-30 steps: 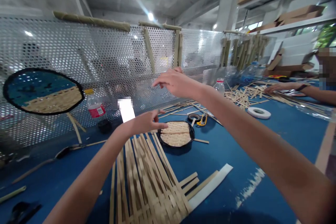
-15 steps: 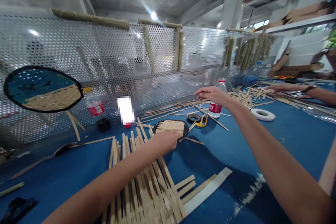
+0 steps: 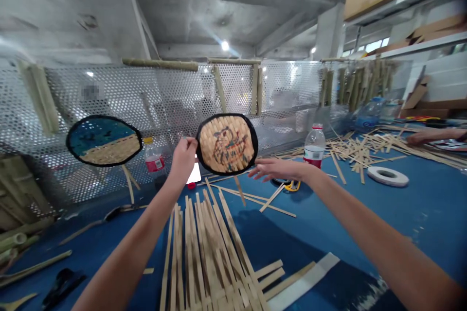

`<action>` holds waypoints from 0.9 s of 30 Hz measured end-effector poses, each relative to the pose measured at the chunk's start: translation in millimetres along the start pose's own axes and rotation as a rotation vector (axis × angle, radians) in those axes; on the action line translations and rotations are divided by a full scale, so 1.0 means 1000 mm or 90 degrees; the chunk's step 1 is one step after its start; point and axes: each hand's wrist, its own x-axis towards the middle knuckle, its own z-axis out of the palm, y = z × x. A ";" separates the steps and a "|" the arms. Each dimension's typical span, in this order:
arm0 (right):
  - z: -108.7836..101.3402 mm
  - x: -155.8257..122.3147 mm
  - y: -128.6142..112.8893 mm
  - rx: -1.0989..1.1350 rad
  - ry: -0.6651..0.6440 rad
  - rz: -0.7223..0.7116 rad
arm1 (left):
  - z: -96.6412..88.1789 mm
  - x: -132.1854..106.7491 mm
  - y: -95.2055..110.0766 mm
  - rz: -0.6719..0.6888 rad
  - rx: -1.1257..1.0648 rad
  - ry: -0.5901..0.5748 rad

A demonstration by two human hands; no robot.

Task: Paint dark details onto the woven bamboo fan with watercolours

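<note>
Pinching a black-rimmed woven bamboo panel (image 3: 226, 144) in the left grip (image 3: 183, 158), right grip (image 3: 280, 169) open beside; thin-edge hold risks slipping.

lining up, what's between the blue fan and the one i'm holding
Head view: from the blue fan, a red-labelled water bottle, then your left hand on the woven fan.

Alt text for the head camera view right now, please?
The left hand holds up an oval woven bamboo panel with a black rim and a brown drawn figure, and the open right hand is just beside it. Loose bamboo strips lie below on a blue table, in front of a perforated metal screen.
</note>
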 end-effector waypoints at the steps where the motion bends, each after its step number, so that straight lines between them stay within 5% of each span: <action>1: 0.002 0.001 0.000 -0.009 -0.014 -0.003 | 0.003 -0.001 -0.002 -0.011 -0.009 -0.002; 10: 0.025 0.012 0.006 -0.100 0.018 0.018 | 0.012 -0.007 0.003 -0.040 -0.078 -0.013; 15: 0.044 0.019 -0.001 -0.041 -0.009 -0.037 | 0.008 -0.009 0.008 -0.024 -0.099 -0.011; 27: 0.071 0.032 -0.007 0.059 0.111 -0.129 | -0.002 -0.013 0.015 0.050 -0.136 -0.021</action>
